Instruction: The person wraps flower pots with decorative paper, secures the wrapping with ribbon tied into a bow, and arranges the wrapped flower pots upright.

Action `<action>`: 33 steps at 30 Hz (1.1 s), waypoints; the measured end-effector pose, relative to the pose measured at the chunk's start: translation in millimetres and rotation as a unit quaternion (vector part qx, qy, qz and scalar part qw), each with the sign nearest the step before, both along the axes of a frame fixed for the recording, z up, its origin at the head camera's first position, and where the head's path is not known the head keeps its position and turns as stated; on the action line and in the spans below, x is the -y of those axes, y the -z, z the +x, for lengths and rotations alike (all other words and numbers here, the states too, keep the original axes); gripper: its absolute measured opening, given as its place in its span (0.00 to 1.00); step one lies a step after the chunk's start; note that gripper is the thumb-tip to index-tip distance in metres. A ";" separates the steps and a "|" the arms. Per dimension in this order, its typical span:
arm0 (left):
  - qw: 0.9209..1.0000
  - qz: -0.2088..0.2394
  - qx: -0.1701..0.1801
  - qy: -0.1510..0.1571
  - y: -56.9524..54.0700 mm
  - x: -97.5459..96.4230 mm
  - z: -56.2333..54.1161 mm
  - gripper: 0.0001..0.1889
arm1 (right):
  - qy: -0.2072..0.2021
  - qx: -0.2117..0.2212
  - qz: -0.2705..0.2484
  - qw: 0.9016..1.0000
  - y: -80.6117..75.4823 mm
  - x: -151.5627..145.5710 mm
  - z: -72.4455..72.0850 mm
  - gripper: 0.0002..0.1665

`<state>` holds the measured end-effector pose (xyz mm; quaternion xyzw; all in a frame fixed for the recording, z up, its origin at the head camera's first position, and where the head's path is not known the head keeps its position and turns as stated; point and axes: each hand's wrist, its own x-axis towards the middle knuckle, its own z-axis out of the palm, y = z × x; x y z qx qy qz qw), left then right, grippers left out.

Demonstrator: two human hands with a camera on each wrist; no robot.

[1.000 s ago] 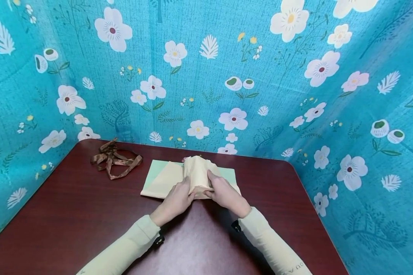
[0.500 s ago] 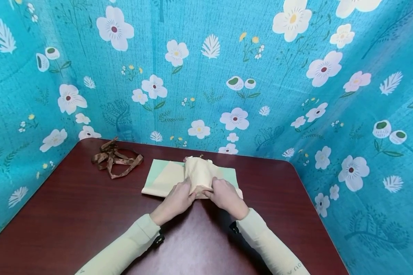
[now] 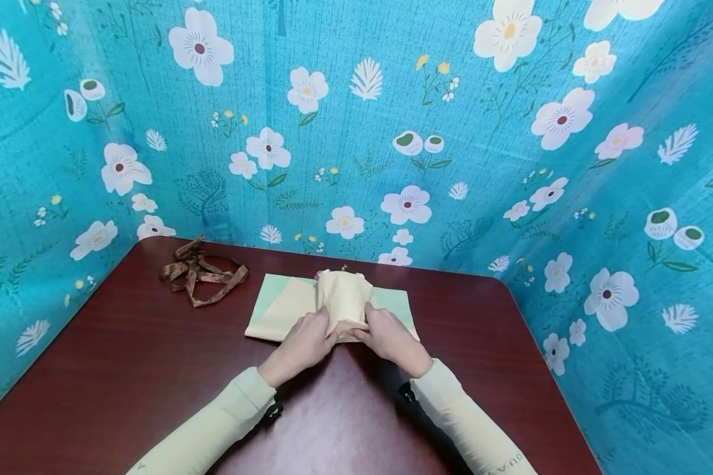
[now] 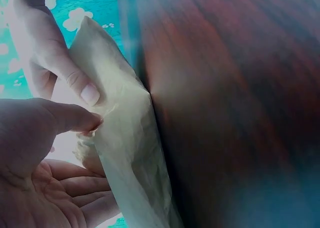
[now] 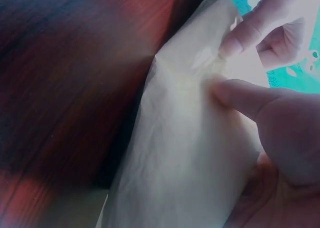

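Note:
Cream wrapping paper (image 3: 346, 293) is folded up around a bundle in the middle of the table. A bit of pink (image 3: 317, 274) and a tiny sprig show at its far end; the paper hides the rest. My left hand (image 3: 305, 338) holds the bundle's near left side, its thumb (image 4: 75, 119) on the folded paper edge and its fingers behind. From the right, my right hand (image 3: 390, 336) grips the other side, its thumb (image 5: 245, 97) pressed on the paper. The thumbs are close together at the near end. Under the bundle lies a pale green and cream sheet (image 3: 271, 290).
A loose brown ribbon (image 3: 214, 284) lies in loops at the back left of the dark red-brown table (image 3: 172, 369). Behind and beside the table hangs a turquoise flowered curtain (image 3: 333, 178).
The right hand has drawn its fingers back slightly toward the near end of the bundle, and the paper's top now looks broader and rounder. The left hand stays nearly in place.

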<state>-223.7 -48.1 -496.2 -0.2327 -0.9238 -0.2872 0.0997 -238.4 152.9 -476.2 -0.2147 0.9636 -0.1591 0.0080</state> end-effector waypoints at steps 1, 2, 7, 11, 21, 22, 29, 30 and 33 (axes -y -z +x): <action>1.000 0.000 0.001 -0.001 -0.1 0.3 -0.6 0.12 | 0.001 -0.004 0.002 1.000 0.0 0.6 0.0 0.25; 1.000 -0.001 0.003 -0.002 -0.1 0.5 -1.1 0.13 | 0.002 -0.007 0.002 1.000 0.1 1.3 0.1 0.25; 1.000 0.001 0.008 0.000 0.3 1.8 -2.9 0.13 | -0.002 -0.030 0.020 0.999 -0.2 4.8 3.2 0.33; 1.000 0.001 0.007 0.000 0.9 1.5 -4.3 0.13 | 0.008 -0.038 0.036 0.999 0.0 7.4 6.1 0.47; 1.000 -0.013 0.000 0.004 2.1 -0.6 -2.6 0.14 | 0.047 -0.013 0.078 0.996 1.8 11.1 9.5 0.53; 1.000 -0.013 0.000 0.004 2.2 -0.5 -2.1 0.14 | 0.049 -0.011 0.080 0.996 1.2 11.6 9.9 0.52; 1.000 -0.008 0.006 0.006 2.2 -1.1 -1.0 0.14 | 0.036 -0.058 0.056 0.996 -6.0 13.1 16.0 0.48; 1.000 -0.008 0.006 0.006 2.4 -1.2 -1.2 0.13 | 0.030 -0.072 0.049 0.996 -6.7 13.4 17.1 0.47; 1.000 -0.008 0.004 0.007 3.7 -0.6 -1.2 0.13 | 0.019 -0.101 0.031 0.994 -7.6 16.0 19.5 0.45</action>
